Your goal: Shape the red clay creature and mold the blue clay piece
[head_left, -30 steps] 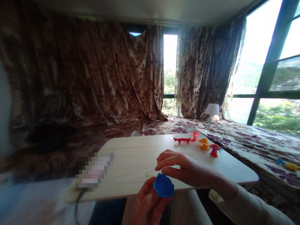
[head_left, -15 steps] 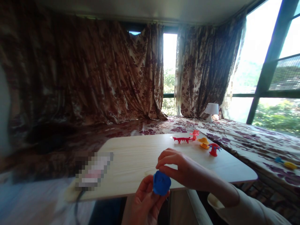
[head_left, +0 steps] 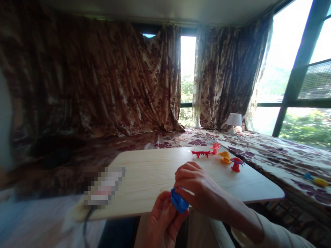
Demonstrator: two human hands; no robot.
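My left hand (head_left: 163,220) pinches a blue lump of modelling clay (head_left: 179,201) from below, just past the table's near edge. The lump is rounded and folded, with a hollow or crease facing up. From the right, my right hand (head_left: 193,184) reaches over it, thumb and fingertips closed on its upper rim. Its fingertips are partly hidden behind the clay and the hand. Further back on the table stand a dark red spiky long figure (head_left: 201,154), a light red figure (head_left: 214,148), a yellow-orange mushroom-like piece (head_left: 225,157) and a red one with blue strands (head_left: 236,164).
The pale wooden table (head_left: 144,172) has a blurred-out flat object (head_left: 104,187) at its left, with a dark cable. A white lamp (head_left: 234,120) stands on the flowered cover behind. On the cover at right lies a blue and yellow item (head_left: 319,181). Patterned curtains (head_left: 144,82) hang behind.
My right hand has come down onto the clay's rim and its fingers have closed in. The clay has turned and tilted in my left hand. The table figures are unmoved.
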